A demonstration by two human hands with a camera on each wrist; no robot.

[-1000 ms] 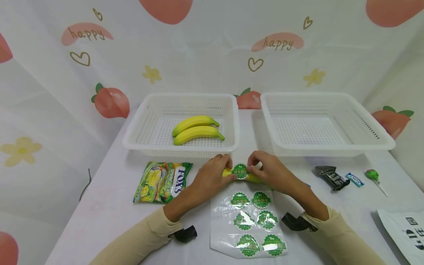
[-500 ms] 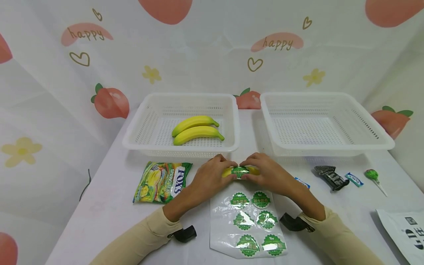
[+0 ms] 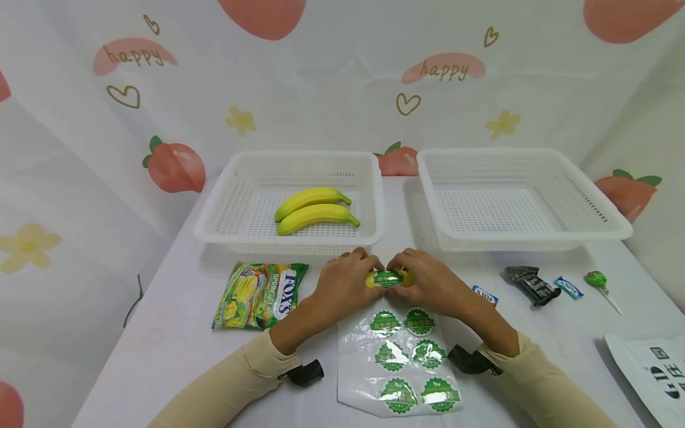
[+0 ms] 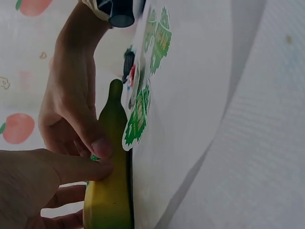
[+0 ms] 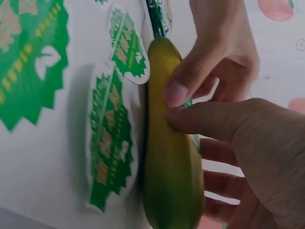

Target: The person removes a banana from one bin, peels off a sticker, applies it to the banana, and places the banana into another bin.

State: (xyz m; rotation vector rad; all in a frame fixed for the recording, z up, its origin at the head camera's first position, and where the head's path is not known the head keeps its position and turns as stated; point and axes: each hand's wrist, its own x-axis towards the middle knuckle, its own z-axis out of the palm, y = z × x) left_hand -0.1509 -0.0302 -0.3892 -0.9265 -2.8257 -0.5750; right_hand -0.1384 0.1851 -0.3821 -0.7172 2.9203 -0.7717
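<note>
Both hands hold a yellow banana (image 5: 167, 157) with greenish ends, just beyond the sticker sheet (image 3: 355, 368). A round green sticker (image 3: 387, 278) lies across the banana's middle, bent over its curve. My left hand (image 3: 345, 284) grips the left part and my right hand (image 3: 425, 284) the right part. In the right wrist view the two thumbs press side by side on the near face, with a sliver of sticker showing beyond them. In the left wrist view the banana's narrow stem (image 4: 115, 90) points toward the right arm. Several green stickers (image 5: 112, 138) remain on the sheet.
Two bananas (image 3: 316, 217) lie in the left white basket (image 3: 214, 235); another white basket (image 3: 530, 238) stands right. A FOX'S candy bag (image 3: 259, 295) is left of the hands. Wrapped candies (image 3: 531, 284), a lollipop (image 3: 596, 279) and a white packet (image 3: 642, 368) lie right.
The right hand has gone from pinching the sticker's right edge to gripping the banana. The sticker, flat and raised before, now bends round it. A blue-and-white wrapped candy shows beside the right forearm.
</note>
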